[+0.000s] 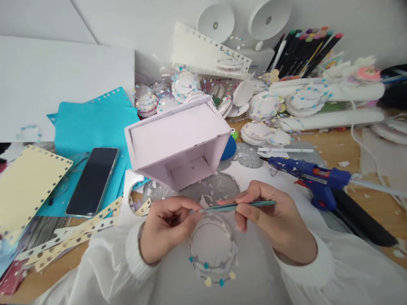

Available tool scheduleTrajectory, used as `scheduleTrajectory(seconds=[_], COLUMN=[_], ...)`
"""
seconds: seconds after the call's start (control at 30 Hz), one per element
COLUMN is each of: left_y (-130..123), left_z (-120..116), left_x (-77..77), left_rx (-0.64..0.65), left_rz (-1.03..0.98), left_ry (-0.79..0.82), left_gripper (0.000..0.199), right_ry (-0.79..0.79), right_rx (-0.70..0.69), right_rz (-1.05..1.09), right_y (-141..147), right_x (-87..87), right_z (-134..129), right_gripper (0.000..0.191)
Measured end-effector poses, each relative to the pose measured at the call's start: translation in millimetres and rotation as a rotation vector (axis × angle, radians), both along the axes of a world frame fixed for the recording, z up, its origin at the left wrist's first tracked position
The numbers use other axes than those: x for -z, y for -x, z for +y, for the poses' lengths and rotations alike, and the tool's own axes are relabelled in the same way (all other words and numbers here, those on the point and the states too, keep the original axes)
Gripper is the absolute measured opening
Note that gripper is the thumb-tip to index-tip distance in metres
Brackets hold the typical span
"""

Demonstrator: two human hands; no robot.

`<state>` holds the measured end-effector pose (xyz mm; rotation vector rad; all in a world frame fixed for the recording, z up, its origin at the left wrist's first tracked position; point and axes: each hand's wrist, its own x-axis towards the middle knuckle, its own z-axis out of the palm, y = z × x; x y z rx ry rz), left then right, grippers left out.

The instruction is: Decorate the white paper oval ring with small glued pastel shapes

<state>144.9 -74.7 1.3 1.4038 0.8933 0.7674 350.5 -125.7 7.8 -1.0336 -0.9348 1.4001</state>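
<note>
Gripped in the right hand (262, 216) are teal tweezers (222, 208); the left hand's (173, 228) thumb and forefinger close in at their tip, though I cannot tell what they pinch. Just below, nearest me, lies the star-trimmed wire garland (221, 282), ringed about a white disc (214, 242). I judge the step to be fine tweezer work at its upper edge; the next move calls for steady tips and an unsnagged strand. Beyond, a lilac open box (181, 144) crowds forward reach; a blue glue gun (308, 173) limits the right. Farther back, markers (305, 51) stand bunched.
</note>
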Motion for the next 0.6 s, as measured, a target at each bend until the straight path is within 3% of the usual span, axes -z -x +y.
scheduleTrajectory(seconds=[0.6], left_y=[-2.2], left_z=[-2.2], left_x=[1.8], left_rx=[-0.082], left_rz=[-0.032], left_ry=[0.075], left_gripper=[0.005], right_ry=[0.037], right_rx=[0.03], right_rz=[-0.041], right_y=[-2.7], right_x=[2.1], right_z=[1.2], right_gripper=[0.015])
